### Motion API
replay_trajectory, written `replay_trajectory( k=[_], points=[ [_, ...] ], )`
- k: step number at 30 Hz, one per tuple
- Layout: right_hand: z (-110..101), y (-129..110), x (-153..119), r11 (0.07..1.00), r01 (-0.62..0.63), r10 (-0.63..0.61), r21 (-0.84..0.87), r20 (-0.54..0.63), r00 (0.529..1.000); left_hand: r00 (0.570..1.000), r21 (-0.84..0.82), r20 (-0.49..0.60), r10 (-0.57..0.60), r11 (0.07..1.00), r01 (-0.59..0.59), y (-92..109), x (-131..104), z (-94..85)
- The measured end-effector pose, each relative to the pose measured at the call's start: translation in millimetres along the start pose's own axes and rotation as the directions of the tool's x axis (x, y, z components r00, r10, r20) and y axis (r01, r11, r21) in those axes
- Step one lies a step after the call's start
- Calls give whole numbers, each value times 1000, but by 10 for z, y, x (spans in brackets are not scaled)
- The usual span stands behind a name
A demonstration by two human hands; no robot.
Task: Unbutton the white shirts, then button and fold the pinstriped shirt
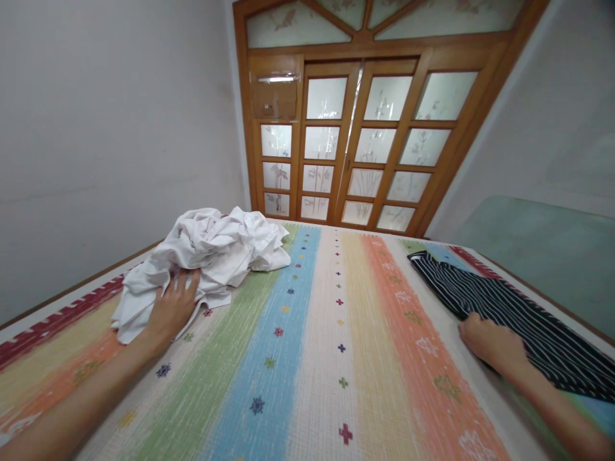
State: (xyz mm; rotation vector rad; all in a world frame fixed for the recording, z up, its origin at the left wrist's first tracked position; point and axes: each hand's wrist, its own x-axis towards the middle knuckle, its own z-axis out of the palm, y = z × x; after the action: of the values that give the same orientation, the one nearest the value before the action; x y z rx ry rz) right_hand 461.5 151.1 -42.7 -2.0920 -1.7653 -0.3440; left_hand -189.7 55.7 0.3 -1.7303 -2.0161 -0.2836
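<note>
Reference: clock face centred on the multicoloured cover, six o'clock nearest the wearer.

1. Right hand, three o'clock. Fingers are curled in and appear to pinch the near edge of the black-and-white striped cloth. The fingertips are partly hidden, so the exact hold cannot be confirmed.

2. Left hand, between nine and ten o'clock. Back of the hand is up, fingers slightly apart and reaching into the near side of the white cloth. The fingertips are covered by folds; whether they grip or only press cannot be determined.

3. Striped cloth, between two and four o'clock. It lies as a long, flat strip on the cover, well apart from the white cloth. Condition: flat and largely in order, by judgement; the layers cannot be counted.

4. White cloth, ten o'clock. It lies in a loose, crumpled heap. Condition: neither flattened nor folded; by judgement, any ordering of this item is wholly outstanding.

5. Background. A pale green panel stands at two o'clock; wood-framed glass doors stand at twelve o'clock, beyond the cover.
</note>
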Motion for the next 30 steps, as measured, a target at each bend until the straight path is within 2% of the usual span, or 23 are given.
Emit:
replay_trajectory(
  k=[3, 7, 10, 12, 13, 15, 17, 19, 21, 23, 25, 28, 30],
  points=[
    [-115, -172, -6, 953, 52, -2, -298, 167, 986, 1000, 18, -3, 15, 1000, -15, 18, -44, 29],
    [-283, -307, 63, 926, 73, 21, -371, 242, 970, 998, 30, 56, 18, 999, -19, 2, -73, -33],
    [-405, -461, 84, 922, 110, 8, -370, 303, 953, 970, -73, 241, 25, 997, -8, 18, -35, -275],
    [-485, -677, 12, 915, 189, -60, -357, 342, 938, 917, -149, 394, 56, 989, 4, 103, 4, -500],
    [-527, -821, -55, 910, 244, -118, -334, 356, 927, 904, -155, 425, 37, 987, 33, 179, 18, -610],
    [-629, -1157, -237, 898, 352, -235, -265, 388, 891, 918, -196, 388, 82, 981, -5, 396, 26, -789],
    [-760, -1500, -433, 874, 462, -367, -150, 418, 831, 928, -344, 288, 237, 930, -131, 677, 3, -888],
    [-901, -1776, -575, 853, 523, -470, 0, 439, 766, 889, -498, 250, 385, 838, -223, 975, -39, -905],
    [-1006, -1932, -622, 855, 508, -495, 101, 451, 743, 835, -591, 267, 481, 766, -252, 1244, -84, -863],
    [-1030, -1939, -571, 877, 467, -467, 116, 441, 766, 803, -619, 273, 530, 736, -275, 1461, -124, -796],
    [-957, -1791, -456, 914, 399, -388, 67, 426, 817, 789, -636, 246, 563, 708, -307, 1628, -161, -736],
    [-724, -1338, -264, 962, 270, -229, -40, 422, 877, 775, -691, 157, 612, 629, -357, 1836, -230, -721],
    [-553, -971, -172, 979, 175, -123, -103, 387, 914, 742, -733, 77, 666, 543, -411, 1989, -293, -773]
  ],
)
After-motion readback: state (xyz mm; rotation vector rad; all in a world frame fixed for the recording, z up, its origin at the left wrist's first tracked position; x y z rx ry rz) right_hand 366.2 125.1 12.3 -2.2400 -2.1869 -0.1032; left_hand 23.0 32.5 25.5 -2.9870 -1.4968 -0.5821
